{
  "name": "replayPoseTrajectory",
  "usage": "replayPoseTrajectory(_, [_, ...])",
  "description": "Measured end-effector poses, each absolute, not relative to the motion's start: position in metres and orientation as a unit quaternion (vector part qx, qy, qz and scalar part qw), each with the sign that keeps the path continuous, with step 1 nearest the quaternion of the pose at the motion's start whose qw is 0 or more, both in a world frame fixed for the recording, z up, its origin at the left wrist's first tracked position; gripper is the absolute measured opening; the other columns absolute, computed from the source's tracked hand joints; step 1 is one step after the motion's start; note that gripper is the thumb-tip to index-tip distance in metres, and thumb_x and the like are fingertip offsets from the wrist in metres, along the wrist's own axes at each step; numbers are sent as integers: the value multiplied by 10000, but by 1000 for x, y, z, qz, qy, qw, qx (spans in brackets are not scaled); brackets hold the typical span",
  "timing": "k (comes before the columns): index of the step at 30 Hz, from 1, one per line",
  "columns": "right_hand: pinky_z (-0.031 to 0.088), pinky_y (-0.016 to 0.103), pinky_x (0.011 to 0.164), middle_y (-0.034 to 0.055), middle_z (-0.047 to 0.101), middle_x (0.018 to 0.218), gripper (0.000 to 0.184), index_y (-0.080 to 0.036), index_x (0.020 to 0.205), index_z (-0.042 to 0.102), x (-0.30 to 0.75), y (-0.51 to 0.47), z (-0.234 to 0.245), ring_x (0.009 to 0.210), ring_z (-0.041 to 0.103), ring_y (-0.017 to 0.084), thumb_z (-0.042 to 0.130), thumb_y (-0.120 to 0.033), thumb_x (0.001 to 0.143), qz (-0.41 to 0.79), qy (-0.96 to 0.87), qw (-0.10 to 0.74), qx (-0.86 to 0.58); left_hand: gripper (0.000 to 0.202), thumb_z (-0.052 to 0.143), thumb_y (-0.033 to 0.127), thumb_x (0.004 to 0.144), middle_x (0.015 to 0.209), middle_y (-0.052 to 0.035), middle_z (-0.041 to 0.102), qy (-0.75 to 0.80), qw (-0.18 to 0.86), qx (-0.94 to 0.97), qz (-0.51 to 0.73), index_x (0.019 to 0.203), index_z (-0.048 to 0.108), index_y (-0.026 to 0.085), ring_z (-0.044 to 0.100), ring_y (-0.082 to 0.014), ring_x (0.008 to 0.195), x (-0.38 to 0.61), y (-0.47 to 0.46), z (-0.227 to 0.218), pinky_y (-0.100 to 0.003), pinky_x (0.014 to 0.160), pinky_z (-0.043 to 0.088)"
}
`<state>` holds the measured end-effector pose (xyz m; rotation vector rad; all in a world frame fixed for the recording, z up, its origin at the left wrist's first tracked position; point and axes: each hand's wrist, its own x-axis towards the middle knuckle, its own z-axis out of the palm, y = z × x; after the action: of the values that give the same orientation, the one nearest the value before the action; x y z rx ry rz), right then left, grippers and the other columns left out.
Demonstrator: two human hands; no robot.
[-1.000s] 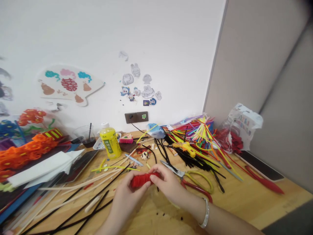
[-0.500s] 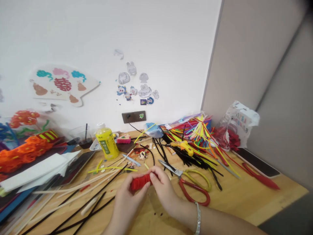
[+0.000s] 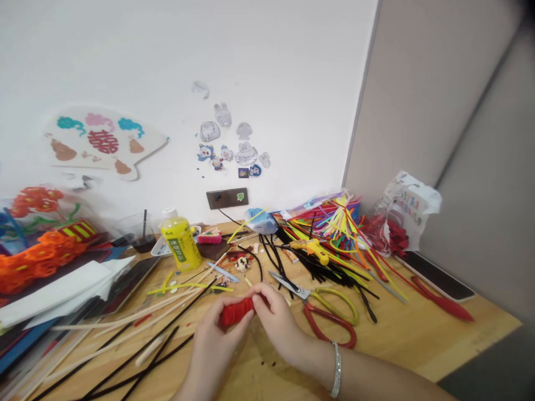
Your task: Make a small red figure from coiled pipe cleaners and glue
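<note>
A coil of fuzzy red pipe cleaner (image 3: 234,313) is held just above the table, between my two hands. My left hand (image 3: 215,331) is closed around its left end, thumb along the near side. Thumb and fingertips of my right hand (image 3: 276,326) pinch its right end, hiding part of it. Open-bladed scissors (image 3: 307,295) with one yellow and one red handle lie to the right of my right hand. Black pipe cleaners (image 3: 154,348) and cream ones (image 3: 137,321) stretch across the table left of my left hand.
Behind the hands lie a yellow glue gun (image 3: 311,249) and a heap of coloured pipe cleaners (image 3: 334,223). A yellow drink bottle (image 3: 180,242) stands at the back, near a plastic cup (image 3: 140,234). A phone (image 3: 434,274) lies at the right. Orange flowers (image 3: 45,256) are far left.
The whole view has shifted slightly, so everything appears a little further left. Both hands keep their hold on the red coil, with only slight finger movement.
</note>
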<state>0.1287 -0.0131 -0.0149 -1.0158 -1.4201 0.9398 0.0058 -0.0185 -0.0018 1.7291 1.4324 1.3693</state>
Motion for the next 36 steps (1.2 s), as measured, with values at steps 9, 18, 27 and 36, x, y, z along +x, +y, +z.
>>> replayPoseTrajectory(9, [452, 264, 708, 15, 624, 811, 157, -183, 828, 602, 134, -9, -12, 787, 582, 160, 446, -172, 817, 415, -604, 523, -434, 237, 699, 339, 579, 684, -46, 707, 535, 304, 618, 490, 722, 634, 161, 652, -222, 648, 2, -12, -3, -327, 637, 522])
replayPoseTrajectory(18, [386, 327, 883, 57, 622, 1045, 184, -214, 996, 609, 159, -4, 2, 995, 531, 182, 550, -252, 825, 201, -794, 472, -327, 275, 707, 332, 609, 692, -38, 708, 531, 422, 533, 506, 777, 624, 131, 654, -190, 647, -7, -6, 5, -306, 659, 521])
replayPoseTrajectory(27, [399, 291, 816, 15, 619, 890, 90, -199, 749, 597, 152, -6, 3, 900, 539, 158, 619, -111, 756, 259, -756, 484, -357, 270, 720, 343, 585, 662, -49, 709, 524, 418, 575, 469, 728, 621, 136, 643, -199, 629, -6, -6, 5, -308, 617, 510])
replayPoseTrajectory(36, [404, 249, 672, -15, 552, 727, 67, -173, 706, 564, 146, -5, 0, 716, 527, 139, 555, -107, 718, 429, -634, 494, -412, 228, 698, 326, 586, 649, -32, 683, 490, 371, 624, 483, 707, 585, 169, 635, -201, 612, -3, -9, 3, -308, 591, 510])
